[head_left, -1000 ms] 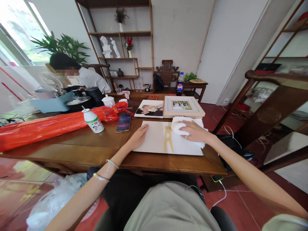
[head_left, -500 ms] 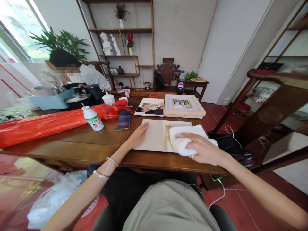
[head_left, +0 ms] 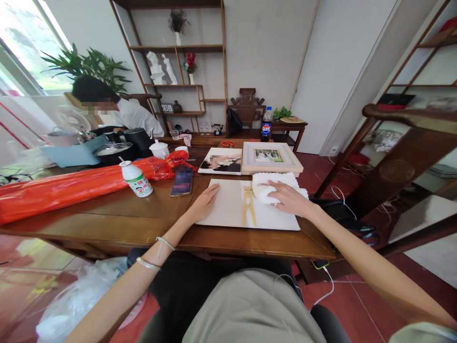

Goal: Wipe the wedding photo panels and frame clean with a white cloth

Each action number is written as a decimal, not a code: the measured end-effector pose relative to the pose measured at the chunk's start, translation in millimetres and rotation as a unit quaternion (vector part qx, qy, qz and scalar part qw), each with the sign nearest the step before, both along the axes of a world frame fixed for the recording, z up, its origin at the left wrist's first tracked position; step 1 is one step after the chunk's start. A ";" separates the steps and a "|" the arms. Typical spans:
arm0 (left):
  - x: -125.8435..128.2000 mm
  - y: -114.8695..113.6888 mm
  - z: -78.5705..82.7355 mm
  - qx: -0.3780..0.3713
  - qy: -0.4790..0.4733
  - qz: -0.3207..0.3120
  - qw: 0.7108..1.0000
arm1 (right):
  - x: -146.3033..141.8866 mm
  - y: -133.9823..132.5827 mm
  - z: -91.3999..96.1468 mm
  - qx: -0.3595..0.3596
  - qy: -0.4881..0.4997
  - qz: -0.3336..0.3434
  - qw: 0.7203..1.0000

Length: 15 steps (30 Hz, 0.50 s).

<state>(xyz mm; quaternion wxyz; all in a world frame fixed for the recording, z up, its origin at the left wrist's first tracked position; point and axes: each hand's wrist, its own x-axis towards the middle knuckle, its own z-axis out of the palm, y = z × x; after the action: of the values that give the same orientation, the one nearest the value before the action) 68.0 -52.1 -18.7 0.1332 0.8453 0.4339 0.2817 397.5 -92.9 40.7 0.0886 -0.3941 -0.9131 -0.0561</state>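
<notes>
A flat white panel [head_left: 228, 205] with a yellowish forked piece [head_left: 248, 206] on its middle lies on the wooden table [head_left: 150, 214] before me. My left hand [head_left: 206, 202] rests on the panel's left edge with its fingers stretched out. In my right hand [head_left: 285, 197] is a bunched white cloth [head_left: 266, 193], pressed on the upper right part of the panel. Behind the panel lie a photo print [head_left: 221, 164] and a pale picture frame [head_left: 285, 165] with a photo in it.
A phone [head_left: 181, 181], a white bottle [head_left: 135, 178] and a long red plastic-wrapped bundle [head_left: 82, 183] lie to the left. Orange-handled scissors [head_left: 227, 143] and a cola bottle [head_left: 266, 125] are farther back. Another person [head_left: 134, 114] sits at the far left.
My right hand has moved the cloth away from me, toward the panel's far right edge, baring the lower right corner. My left hand has stayed on the left edge.
</notes>
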 end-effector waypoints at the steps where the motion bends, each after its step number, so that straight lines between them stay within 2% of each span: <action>1: 0.1 -0.3 0.2 0.001 -0.001 0.000 1.000 | -2.1 -12.0 -0.2 -0.003 0.002 0.013 1.000; 5: 0.2 -0.7 0.4 0.002 0.002 0.001 1.000 | -11.5 -65.6 0.7 -0.018 0.006 0.051 0.999; 8: -0.1 0.5 -1.3 0.004 0.002 0.004 1.000 | -15.1 -88.8 1.1 -0.026 0.003 0.051 0.998; 11: -0.9 2.3 -3.7 0.006 0.000 0.005 1.000 | -12.7 -82.4 -0.7 -0.020 0.013 0.045 0.999; 15: -1.7 3.8 -5.1 0.008 0.005 0.004 1.000 | -6.6 -42.0 -3.0 -0.002 0.022 0.025 0.999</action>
<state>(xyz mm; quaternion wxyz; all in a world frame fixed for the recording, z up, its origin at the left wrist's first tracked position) 66.3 -48.4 -23.9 0.1231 0.8461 0.4352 0.2819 390.9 -134.9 37.8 0.1090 -0.3724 -0.9206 -0.0439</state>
